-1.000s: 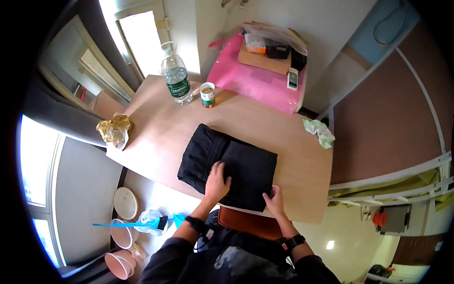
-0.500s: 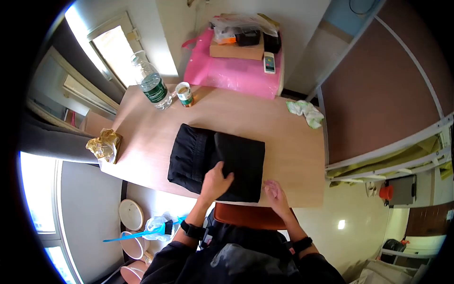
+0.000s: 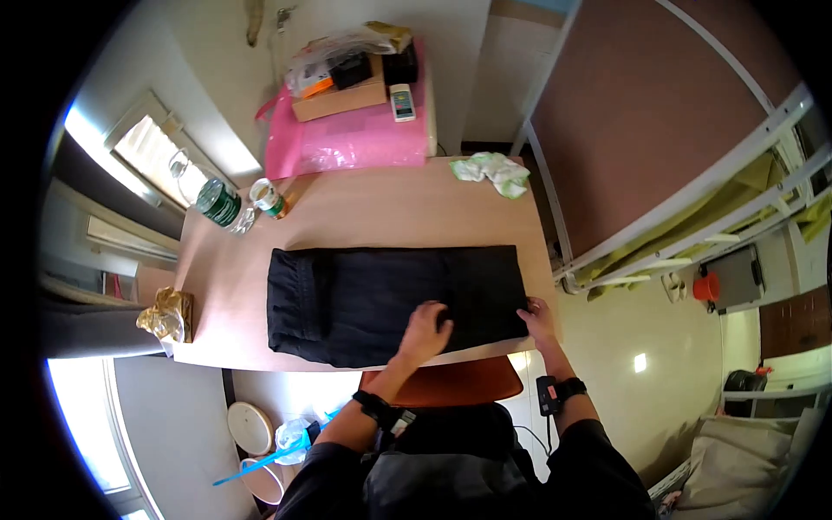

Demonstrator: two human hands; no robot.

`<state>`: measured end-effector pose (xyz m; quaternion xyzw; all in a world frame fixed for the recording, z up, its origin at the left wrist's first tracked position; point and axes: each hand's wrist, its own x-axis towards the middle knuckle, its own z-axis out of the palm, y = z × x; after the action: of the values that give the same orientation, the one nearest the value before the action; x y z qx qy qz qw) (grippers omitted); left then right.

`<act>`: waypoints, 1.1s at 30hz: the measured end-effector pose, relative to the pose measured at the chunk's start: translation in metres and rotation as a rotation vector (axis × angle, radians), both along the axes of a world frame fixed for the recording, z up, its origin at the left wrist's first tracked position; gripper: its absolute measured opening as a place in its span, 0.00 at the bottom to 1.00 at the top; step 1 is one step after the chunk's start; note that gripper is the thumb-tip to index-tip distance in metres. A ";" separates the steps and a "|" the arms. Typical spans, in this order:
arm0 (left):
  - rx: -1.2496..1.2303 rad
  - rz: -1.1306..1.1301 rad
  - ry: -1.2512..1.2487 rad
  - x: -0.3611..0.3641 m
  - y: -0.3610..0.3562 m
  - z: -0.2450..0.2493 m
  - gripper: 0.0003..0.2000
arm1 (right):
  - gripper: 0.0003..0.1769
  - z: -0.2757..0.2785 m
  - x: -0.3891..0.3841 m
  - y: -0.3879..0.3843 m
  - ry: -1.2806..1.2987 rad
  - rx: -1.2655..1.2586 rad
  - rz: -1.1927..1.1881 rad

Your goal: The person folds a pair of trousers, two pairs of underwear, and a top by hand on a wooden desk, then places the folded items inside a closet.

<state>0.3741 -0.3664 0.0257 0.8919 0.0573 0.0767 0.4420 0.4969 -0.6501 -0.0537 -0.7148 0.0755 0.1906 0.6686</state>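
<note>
A pair of black trousers (image 3: 381, 299) lies folded into a long flat strip across the table, its gathered waistband at the left end. My left hand (image 3: 425, 334) rests on the lower middle of the cloth, thumb apart from the fingers. At the strip's right end, my right hand (image 3: 539, 322) has thumb and fingers closed on the edge near the lower corner. The fingertips of both hands are partly hidden against the dark fabric.
A water bottle (image 3: 221, 205) and a paper cup (image 3: 269, 199) stand at the table's back left. A crumpled gold packet (image 3: 169, 315) sits at the left edge, a white-green cloth (image 3: 492, 173) at the back right. An orange-brown seat (image 3: 451, 381) is below the front edge.
The trousers were a shorter, squarer bundle and now stretch further right. My right hand, earlier off the cloth, now holds its right edge. The view has shifted to the right.
</note>
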 end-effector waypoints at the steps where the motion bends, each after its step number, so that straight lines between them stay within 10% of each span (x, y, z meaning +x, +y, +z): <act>1: -0.026 0.080 0.067 -0.003 0.008 -0.011 0.23 | 0.28 -0.003 -0.001 0.003 -0.124 -0.161 0.006; 6: -0.561 0.354 0.329 0.006 0.014 -0.042 0.34 | 0.37 0.065 -0.024 0.040 -0.718 -0.764 0.169; 14: -0.847 0.321 0.599 0.053 -0.025 -0.010 0.30 | 0.48 0.049 -0.056 0.059 -0.821 -0.823 0.653; 16: -0.093 0.343 0.535 0.058 -0.043 -0.023 0.27 | 0.52 0.049 -0.056 0.060 -0.804 -0.790 0.610; 26: -0.446 -0.025 0.244 0.042 -0.029 0.043 0.21 | 0.40 0.026 -0.049 0.084 -0.520 -0.557 0.374; 29: 0.337 0.328 -0.028 0.014 0.063 0.029 0.19 | 0.41 0.033 -0.049 0.084 -0.655 -0.645 0.534; 33: 0.744 0.752 0.506 -0.047 0.163 0.016 0.48 | 0.42 0.036 -0.057 0.088 -0.781 -0.830 0.645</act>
<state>0.3268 -0.2035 0.0419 0.8960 0.4429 0.0278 0.0142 0.4394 -0.5620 -0.0181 -0.9170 -0.3236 0.0630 0.2245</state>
